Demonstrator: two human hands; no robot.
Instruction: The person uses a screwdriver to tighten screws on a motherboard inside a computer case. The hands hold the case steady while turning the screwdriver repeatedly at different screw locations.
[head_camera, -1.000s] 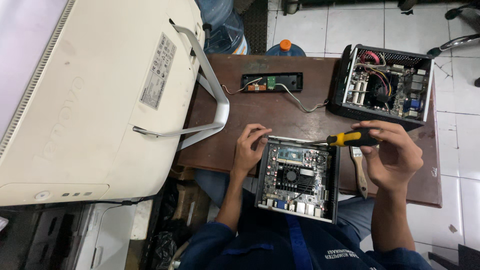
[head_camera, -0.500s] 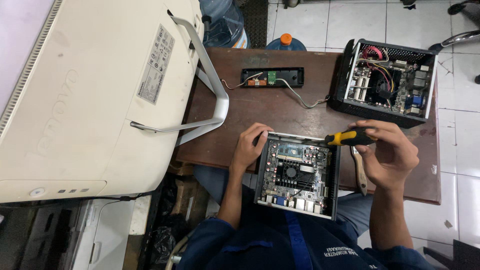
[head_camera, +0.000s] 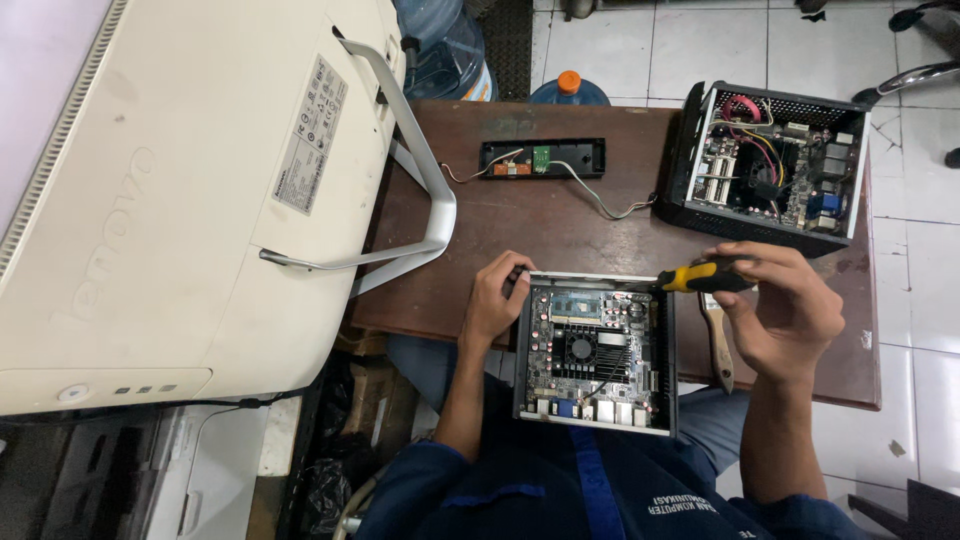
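A small open computer case (head_camera: 596, 352) with its green circuit board and black heatsink showing sits at the near edge of a brown wooden table (head_camera: 560, 225). My left hand (head_camera: 495, 300) grips the case's upper left corner. My right hand (head_camera: 785, 310) holds a screwdriver (head_camera: 700, 276) with a yellow and black handle, its tip at the case's upper right corner.
A second open black case (head_camera: 775, 165) with coloured wires stands at the table's far right. A black strip with a small orange board (head_camera: 540, 158) and a cable lies at the back. A wooden-handled brush (head_camera: 718, 340) lies by my right hand. A large white all-in-one computer (head_camera: 190, 190) fills the left.
The view has shifted slightly. My right hand and the screwdriver stay at the case's upper right corner; my left hand stays on the upper left corner.
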